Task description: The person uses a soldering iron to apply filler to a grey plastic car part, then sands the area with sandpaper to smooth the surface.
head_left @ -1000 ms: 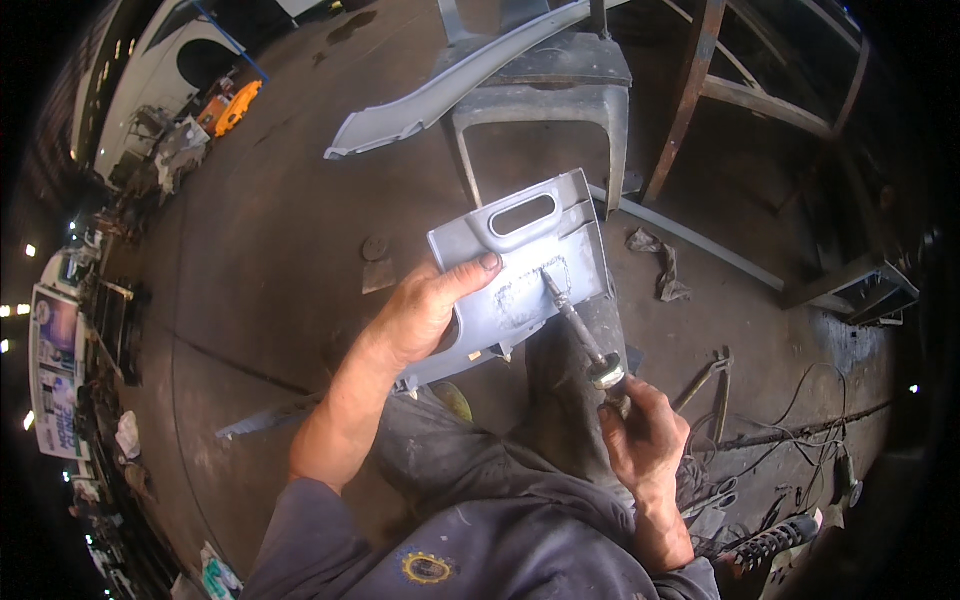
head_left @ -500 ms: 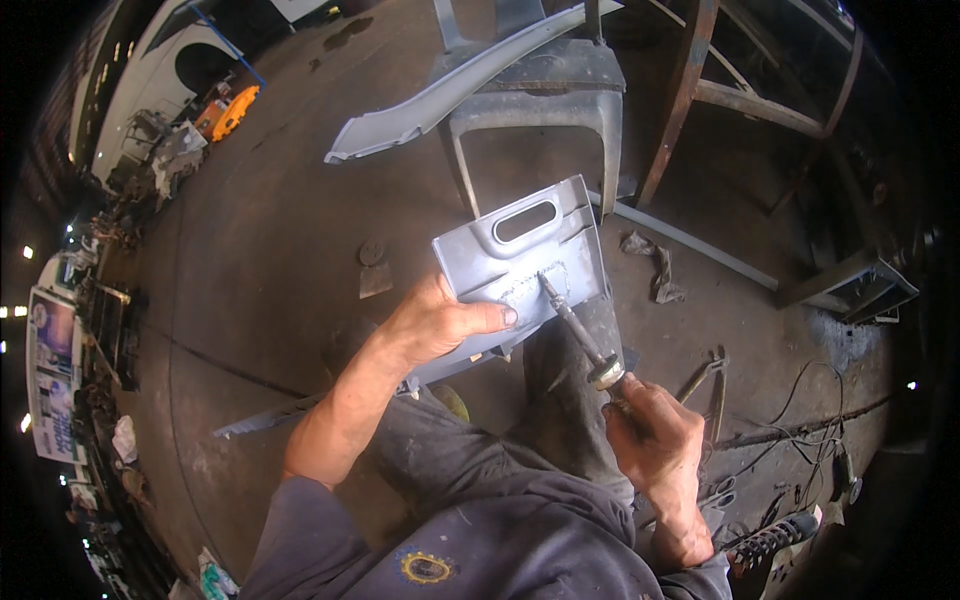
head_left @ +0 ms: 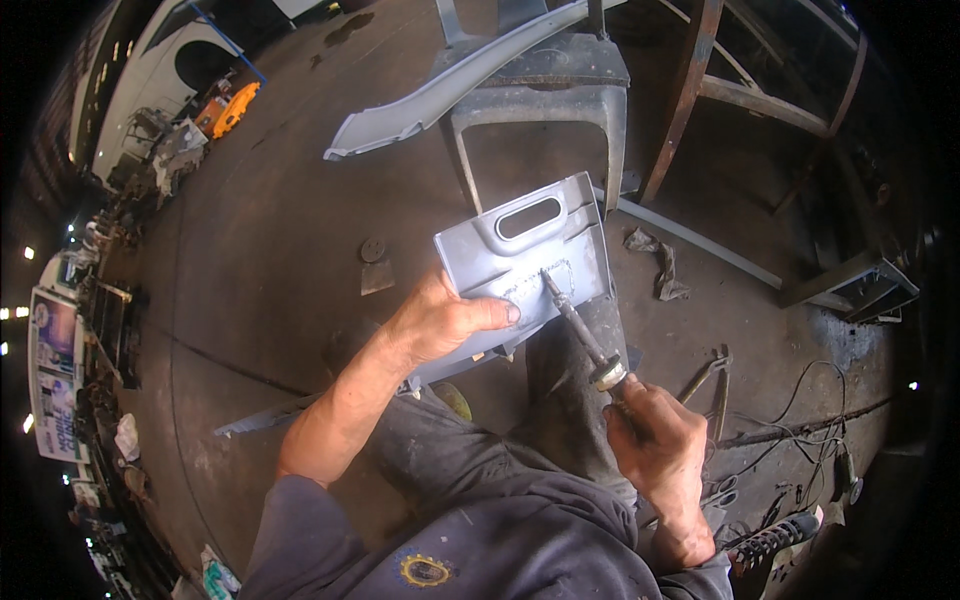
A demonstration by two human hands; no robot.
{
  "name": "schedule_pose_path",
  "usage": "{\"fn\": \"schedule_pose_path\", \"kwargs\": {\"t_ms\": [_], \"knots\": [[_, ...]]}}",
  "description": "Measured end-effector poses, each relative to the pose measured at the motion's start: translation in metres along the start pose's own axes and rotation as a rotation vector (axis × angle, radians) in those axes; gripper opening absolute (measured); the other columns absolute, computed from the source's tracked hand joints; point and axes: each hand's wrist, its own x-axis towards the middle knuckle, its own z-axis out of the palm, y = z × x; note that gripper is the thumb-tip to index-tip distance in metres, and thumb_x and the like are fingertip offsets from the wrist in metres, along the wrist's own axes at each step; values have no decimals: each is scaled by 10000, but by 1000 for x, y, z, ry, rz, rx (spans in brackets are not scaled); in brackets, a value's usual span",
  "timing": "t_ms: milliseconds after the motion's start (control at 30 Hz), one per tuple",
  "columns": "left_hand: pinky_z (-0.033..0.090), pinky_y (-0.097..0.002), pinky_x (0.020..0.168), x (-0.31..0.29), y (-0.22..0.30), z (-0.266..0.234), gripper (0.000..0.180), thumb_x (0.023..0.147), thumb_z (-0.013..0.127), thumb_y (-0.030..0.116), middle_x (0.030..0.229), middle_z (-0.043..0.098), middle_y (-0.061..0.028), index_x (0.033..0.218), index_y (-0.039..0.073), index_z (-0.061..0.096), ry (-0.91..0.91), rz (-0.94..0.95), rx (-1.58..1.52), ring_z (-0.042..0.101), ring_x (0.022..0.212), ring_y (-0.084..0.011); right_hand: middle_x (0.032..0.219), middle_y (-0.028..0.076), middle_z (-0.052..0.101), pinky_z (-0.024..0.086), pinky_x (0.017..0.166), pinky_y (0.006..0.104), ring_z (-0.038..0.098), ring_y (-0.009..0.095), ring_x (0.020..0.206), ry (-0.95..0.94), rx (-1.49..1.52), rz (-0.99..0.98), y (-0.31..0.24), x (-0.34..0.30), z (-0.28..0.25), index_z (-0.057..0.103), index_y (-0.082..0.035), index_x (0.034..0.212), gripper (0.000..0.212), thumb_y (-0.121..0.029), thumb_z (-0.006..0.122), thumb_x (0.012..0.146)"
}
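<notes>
L hand (head_left: 445, 320) pinches grey plastic panel (head_left: 530, 285) at its left edge, ctr of frame, thumb on top, prob. to steady it vs. the tip. R hand (head_left: 655, 425), lower right of ctr, closed round soldering iron (head_left: 577, 325) handle, prob. bc shaft's hot; tip at panel's rough seam.

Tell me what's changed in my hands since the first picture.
Your left hand's thumb has moved lower on the grey panel, toward you. Your right hand and wrist have shifted slightly rightward. Nothing was taken up or let go: the left still grips the panel, the right still holds the metal-shafted tool, its tip at the panel's rough marks.
</notes>
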Motion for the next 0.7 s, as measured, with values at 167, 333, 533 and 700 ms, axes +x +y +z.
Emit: {"fn": "schedule_pose_path", "kwargs": {"t_ms": [167, 333, 533, 700], "knots": [[527, -309, 871, 1, -1, 0, 532, 766, 663, -29, 1117, 650, -72, 1284, 7, 547, -2, 41, 26, 612, 1023, -151, 883, 179, 695, 561, 609, 337, 718, 310, 721, -32, 5, 55, -5, 1, -4, 666, 34, 1029, 273, 17, 734, 765], [514, -314, 898, 0, 0, 1, 555, 751, 676, -20, 1135, 651, -77, 1290, 6, 544, 5, 9, -1, 614, 1040, -163, 878, 180, 697, 561, 610, 333, 723, 301, 727, -44, 8, 79, -6, 2, -5, 672, 34, 1033, 273, 14, 734, 768], [520, -313, 876, 0, 0, 0, 531, 760, 664, -22, 1121, 649, -75, 1278, 4, 550, 7, 9, 18, 610, 1026, -157, 886, 181, 698, 563, 615, 335, 721, 303, 732, -23, -4, 37, -3, 0, -1, 672, 31, 1038, 280, 19, 734, 765], [514, -318, 885, 0, 1, 1, 546, 751, 677, -6, 1130, 653, -88, 1281, -3, 545, 16, 38, 39, 615, 1037, -171, 908, 188, 697, 566, 621, 344, 714, 316, 738, 18, 6, 19, 6, -6, 5, 658, 22, 1044, 314, 25, 746, 742]]}}
